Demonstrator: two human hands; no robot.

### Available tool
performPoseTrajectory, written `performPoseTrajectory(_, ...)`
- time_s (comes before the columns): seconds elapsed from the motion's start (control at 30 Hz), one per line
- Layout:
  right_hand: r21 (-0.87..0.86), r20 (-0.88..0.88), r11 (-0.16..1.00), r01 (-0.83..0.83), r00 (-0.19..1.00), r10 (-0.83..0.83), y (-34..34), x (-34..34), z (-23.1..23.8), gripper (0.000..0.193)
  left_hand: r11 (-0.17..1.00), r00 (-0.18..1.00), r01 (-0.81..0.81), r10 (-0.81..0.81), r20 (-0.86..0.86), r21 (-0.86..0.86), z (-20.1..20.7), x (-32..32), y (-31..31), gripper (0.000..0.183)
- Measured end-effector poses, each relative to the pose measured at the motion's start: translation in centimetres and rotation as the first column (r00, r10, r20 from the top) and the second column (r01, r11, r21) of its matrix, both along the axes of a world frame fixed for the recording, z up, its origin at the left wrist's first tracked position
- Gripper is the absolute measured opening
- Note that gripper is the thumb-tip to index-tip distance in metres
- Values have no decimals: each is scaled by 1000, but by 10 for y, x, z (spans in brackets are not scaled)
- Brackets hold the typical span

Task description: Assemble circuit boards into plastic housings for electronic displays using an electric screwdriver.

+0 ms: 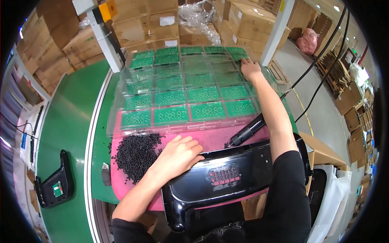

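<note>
A glossy black plastic housing (198,178) lies in front of me, with a row of digit-shaped cutouts in its middle. My left hand (180,156) is closed over its far edge, fingers bent and fingertips against the rim. Beyond it, clear plastic trays (170,130) hold rows of green circuit boards (208,111). My right hand (251,69) reaches over to the far right of the trays, its fingers apart and touching the boards there; the fingertips are partly hidden. Under my right forearm, a black electric screwdriver (248,130) lies on the pink mat (198,141).
A heap of small black screws (135,156) sits left of my left hand. On the green conveyor (75,129) lies another black plastic part (56,184) with a small board. Light-coloured posts (101,36) flank the bench, cardboard boxes (142,24) stand behind, and black cables (324,56) hang right.
</note>
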State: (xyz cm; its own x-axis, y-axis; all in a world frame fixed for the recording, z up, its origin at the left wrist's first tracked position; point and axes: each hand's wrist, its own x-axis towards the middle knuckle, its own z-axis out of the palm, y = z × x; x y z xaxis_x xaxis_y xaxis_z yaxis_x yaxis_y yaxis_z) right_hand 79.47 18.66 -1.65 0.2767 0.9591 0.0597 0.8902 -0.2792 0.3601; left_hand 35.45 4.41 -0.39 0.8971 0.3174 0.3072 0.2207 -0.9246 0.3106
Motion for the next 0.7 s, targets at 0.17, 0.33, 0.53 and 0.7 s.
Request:
performPoseTrajectory(0.17, 86, 121, 995, 41, 991, -51, -17, -17, 17, 59, 999, 999, 13, -11, 48, -37, -2, 1, 2, 20)
performPoseTrajectory(0.33, 20, 7, 997, 77, 997, -77, -28, -22, 30, 63, 999, 999, 19, -18, 35, -27, -1, -1, 4, 20)
performPoseTrajectory(0.53, -21, 44, 996, 87, 995, -86, -26, -20, 28, 55, 999, 999, 18, -17, 38, -31, -1, -3, 6, 20)
performPoseTrajectory(0.7, 1, 8, 996, 86, 996, -86, -4, -13, 7, 51, 998, 1000, 11, -9, 24, -62, -3, -2, 6, 19)
